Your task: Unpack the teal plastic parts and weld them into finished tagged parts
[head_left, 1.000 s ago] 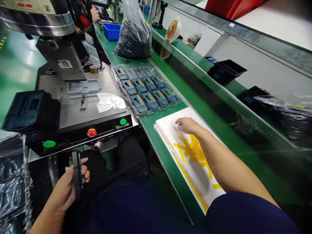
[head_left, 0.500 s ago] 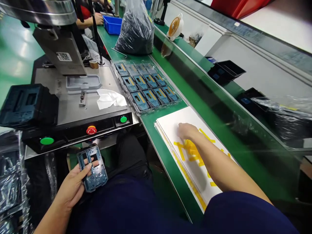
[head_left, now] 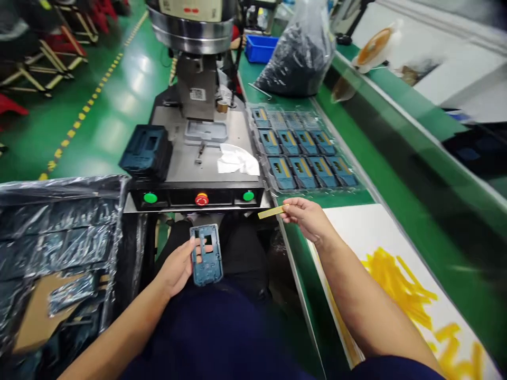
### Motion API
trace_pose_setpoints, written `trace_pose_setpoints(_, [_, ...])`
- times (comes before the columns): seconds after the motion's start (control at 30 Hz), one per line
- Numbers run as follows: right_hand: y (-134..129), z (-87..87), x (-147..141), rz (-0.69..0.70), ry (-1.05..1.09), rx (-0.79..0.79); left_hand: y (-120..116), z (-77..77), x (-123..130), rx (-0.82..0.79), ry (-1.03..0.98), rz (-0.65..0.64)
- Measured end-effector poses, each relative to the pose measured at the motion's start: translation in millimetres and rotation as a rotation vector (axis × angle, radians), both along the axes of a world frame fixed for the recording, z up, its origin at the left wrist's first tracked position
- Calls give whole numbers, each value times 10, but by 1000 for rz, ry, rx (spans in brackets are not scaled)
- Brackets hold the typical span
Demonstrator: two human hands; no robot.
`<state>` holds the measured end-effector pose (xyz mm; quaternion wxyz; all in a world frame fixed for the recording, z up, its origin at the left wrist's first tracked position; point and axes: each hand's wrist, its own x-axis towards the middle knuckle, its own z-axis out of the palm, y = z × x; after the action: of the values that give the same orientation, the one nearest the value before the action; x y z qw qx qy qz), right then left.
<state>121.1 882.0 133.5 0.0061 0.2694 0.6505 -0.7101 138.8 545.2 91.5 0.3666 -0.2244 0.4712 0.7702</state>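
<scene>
1. Head view: a press (head_left: 197, 89) stands at top centre, with green and red buttons (head_left: 202, 199) along its front edge.
2. A green bench (head_left: 295, 253) runs up the right side, carrying a bag of black parts (head_left: 295, 60).
3. A white board (head_left: 348, 235) lies at lower right, covered in yellow strips.
4. A clear tray (head_left: 304, 191) of blue frames sits on the bench, just beside the press.
5. The left hand (head_left: 176, 266), at lower centre over the lap, has its fingers closed on a blue frame (head_left: 206, 256).
6. The right hand (head_left: 304, 219) pinches a yellow strip (head_left: 271, 212) between thumb and fingers, just above the bench's near edge.
</scene>
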Motion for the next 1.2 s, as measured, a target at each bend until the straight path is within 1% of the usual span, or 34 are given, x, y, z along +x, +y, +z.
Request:
trace_pose_setpoints(0.1, [-449, -131, -120, 98, 31, -114, -5, -15, 1, 24, -1, 80])
trace_pose_setpoints(0.17, [-711, -215, -158, 166, 59, -147, -15, -26, 1, 42, 0, 120])
trace_pose_setpoints(0.27, [-1004, -344, -154, 234, 121, -138, -26, -35, -4, 67, 2, 153])
trace_pose_setpoints(0.37, [-1180, -459, -86, 284, 188, -72, -32, -43, -15, 87, 12, 181])
trace_pose_setpoints(0.43, [-1255, -507, -13, 318, 275, 60, -29, -56, -20, 95, 10, 209])
trace_pose_setpoints(0.5, [-1314, -528, 71, 350, 445, 299, -16, -76, -21, 99, 2, 228])
trace_pose_setpoints(0.6, [-1380, -537, 182, 388, 778, 693, 32, -105, -21, 112, 6, 232])
trace_pose_setpoints(0.67, [-1402, -550, 231, 410, 959, 850, 82, -111, -21, 141, 19, 221])
trace_pose_setpoints(0.73, [-1403, -575, 261, 414, 1077, 934, 139, -102, -19, 169, 28, 203])
trace_pose_setpoints(0.77, [-1398, -591, 271, 421, 1102, 961, 167, -92, -17, 173, 28, 192])
trace_pose_setpoints(0.83, [-1384, -625, 284, 466, 1074, 996, 215, -69, -8, 168, 21, 172])
trace_pose_setpoints(0.93, [-1378, -672, 294, 599, 936, 997, 257, -46, 4, 156, 2, 157])
trace_pose_setpoints(1.0, [-1391, -694, 296, 674, 891, 1009, 262, -46, 7, 144, -12, 157])
trace_pose_setpoints(1.1, [-1426, -699, 291, 752, 934, 1089, 248, -58, 3, 132, -7, 160])
trace_pose_setpoints(1.2, [-1458, -669, 277, 777, 1003, 1167, 230, -72, 1, 165, 14, 160])
